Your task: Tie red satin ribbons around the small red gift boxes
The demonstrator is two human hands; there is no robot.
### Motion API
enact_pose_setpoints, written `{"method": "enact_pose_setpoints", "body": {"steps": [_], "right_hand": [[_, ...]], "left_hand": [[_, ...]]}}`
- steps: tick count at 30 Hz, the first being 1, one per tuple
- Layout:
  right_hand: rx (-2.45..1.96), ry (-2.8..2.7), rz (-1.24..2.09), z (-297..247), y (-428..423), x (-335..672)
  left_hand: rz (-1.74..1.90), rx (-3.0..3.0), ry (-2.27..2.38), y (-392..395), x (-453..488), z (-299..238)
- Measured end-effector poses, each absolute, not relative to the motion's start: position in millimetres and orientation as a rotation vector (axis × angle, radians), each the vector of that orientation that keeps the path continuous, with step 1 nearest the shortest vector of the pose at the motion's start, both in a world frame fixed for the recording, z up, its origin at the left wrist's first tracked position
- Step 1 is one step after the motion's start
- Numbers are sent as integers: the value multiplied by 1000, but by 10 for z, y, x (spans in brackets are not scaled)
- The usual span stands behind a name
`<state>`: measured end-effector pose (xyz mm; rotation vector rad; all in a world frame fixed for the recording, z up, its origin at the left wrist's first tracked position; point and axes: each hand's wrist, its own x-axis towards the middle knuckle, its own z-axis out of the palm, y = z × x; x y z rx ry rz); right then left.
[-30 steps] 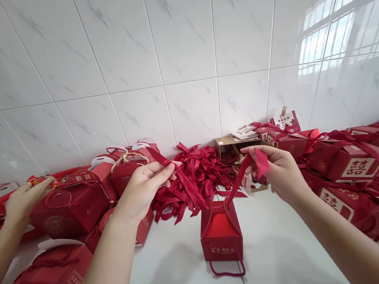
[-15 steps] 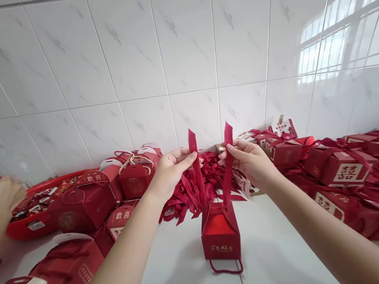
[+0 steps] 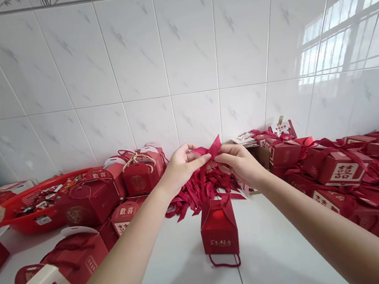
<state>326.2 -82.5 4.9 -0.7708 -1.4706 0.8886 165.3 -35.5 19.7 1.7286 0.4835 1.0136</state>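
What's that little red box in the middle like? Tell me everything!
The box is small, red and looks like card, with gold writing on its front. It stands upright on the white tiles, a red cord loop lying before it. A red ribbon rises from its top to the left hand and right hand, which pinch it above.

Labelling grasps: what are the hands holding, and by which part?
The ribbon that rises from the box. The left hand and right hand each pinch one end near its tip, and the ends meet above the box.
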Motion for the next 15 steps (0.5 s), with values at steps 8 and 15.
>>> {"method": "enact_pose_setpoints", "body": {"steps": [8,15], "right_hand": [[-705,-1629,796,-59,-829,3322],[-719,-1975,-57,-191,-738,3486]], "left_hand": [[917,1608,449,-340,1611,137],[861,1423,476,-334,1599,123]]}}
